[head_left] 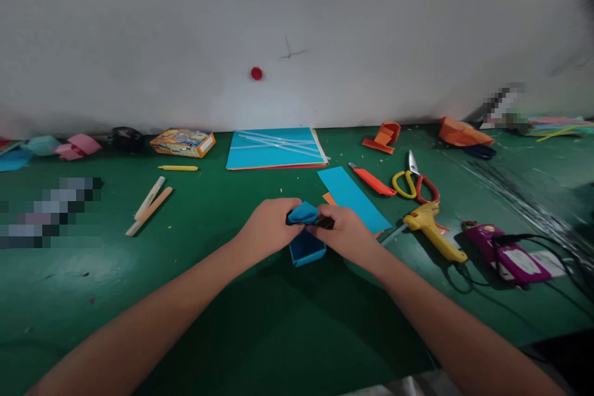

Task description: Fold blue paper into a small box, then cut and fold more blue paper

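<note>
Both hands meet at a folded blue paper piece (307, 249) in front of me, held just over the green table. It has an open box-like lower part facing me and a pointed folded flap on top. My left hand (275, 221) grips its left side, fingers closed round the upper fold. My right hand (344, 230) pinches the right side near the same fold; its fingertips are partly hidden behind the paper. Beyond my right hand lies a flat blue paper strip (359, 201), with a bit of orange paper under it.
Right of my hands lie an orange cutter (372, 180), scissors (416, 179), a yellow glue gun (434, 232) and a purple power box (508, 252) with black cables. Blue sheets (273, 158) and a small carton (182, 142) sit by the wall. Two sticks (149, 210) lie left.
</note>
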Motion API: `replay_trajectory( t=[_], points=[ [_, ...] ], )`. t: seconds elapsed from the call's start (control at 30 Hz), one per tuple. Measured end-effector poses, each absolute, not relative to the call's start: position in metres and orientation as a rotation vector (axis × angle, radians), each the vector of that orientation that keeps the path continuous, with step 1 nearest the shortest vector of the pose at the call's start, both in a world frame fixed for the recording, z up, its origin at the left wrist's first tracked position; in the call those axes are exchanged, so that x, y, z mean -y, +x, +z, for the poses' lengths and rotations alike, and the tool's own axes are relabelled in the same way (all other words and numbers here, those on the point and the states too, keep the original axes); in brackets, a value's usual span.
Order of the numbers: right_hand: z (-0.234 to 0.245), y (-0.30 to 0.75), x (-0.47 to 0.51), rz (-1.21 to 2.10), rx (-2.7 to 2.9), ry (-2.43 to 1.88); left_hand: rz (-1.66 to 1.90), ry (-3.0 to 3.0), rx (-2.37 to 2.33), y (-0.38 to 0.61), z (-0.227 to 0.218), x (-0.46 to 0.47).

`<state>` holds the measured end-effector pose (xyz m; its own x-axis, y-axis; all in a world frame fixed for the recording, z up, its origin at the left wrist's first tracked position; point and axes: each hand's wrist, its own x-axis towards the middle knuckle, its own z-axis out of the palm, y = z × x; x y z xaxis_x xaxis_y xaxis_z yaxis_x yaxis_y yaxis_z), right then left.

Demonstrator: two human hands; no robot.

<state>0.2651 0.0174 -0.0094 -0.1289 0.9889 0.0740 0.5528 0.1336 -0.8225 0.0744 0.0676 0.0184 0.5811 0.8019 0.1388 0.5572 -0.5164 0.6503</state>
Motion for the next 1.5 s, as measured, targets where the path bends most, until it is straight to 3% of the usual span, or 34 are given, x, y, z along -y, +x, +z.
replay_trajectory(
  t=[0.2,0.43,0.77,1.17,1.27,1.5],
  points=[
    [0.0,0.264,-0.004,0.365,1.969,-1.259,0.596,2.19,-1.061,0.068,0.01,-0.081],
    [-0.003,0.269,-0.001,0.223,2.196,-1.165,0.574,2.024,-1.088,0.063,0.001,-0.092],
    [-0.006,0.263,0.002,0.386,2.366,-1.385,0.615,2.088,-1.024,0.069,0.011,-0.073],
    [0.0,0.265,-0.001,0.514,2.378,-1.244,0.617,2.071,-1.0,0.069,0.012,-0.071],
    [0.0,0.269,-0.006,0.669,2.232,-1.125,0.612,2.065,-1.035,0.067,0.006,-0.075],
    [-0.018,0.273,-0.021,0.996,1.694,-1.29,0.563,2.048,-1.045,0.062,0.0,-0.082]
  ],
)
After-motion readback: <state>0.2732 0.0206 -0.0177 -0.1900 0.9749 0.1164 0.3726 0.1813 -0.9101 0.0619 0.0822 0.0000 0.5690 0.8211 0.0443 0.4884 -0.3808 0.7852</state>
